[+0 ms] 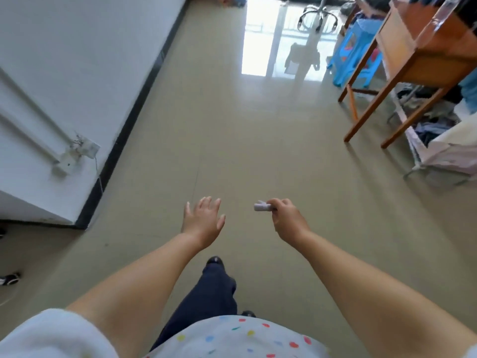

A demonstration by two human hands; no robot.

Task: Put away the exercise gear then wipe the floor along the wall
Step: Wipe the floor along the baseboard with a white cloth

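My right hand point(286, 215) pinches a small pale lilac-white object point(262, 206) that sticks out to the left of its fingers; what the object is I cannot tell. My left hand point(205, 219) is stretched forward with its fingers spread and holds nothing. Both hands hover over the beige tiled floor point(232, 140). The white wall point(77, 60) with a black skirting board point(139, 99) runs along the left side. No exercise gear is clearly recognisable in view.
A wooden table point(413, 58) stands at the right, with a blue plastic stool point(353, 55) behind it and a rack of clothes point(433, 130) beside it. A chair base point(317, 19) stands near the bright far doorway. A wall socket point(77, 151) hangs loose at left. A shoe point(10, 279) lies at the far left.
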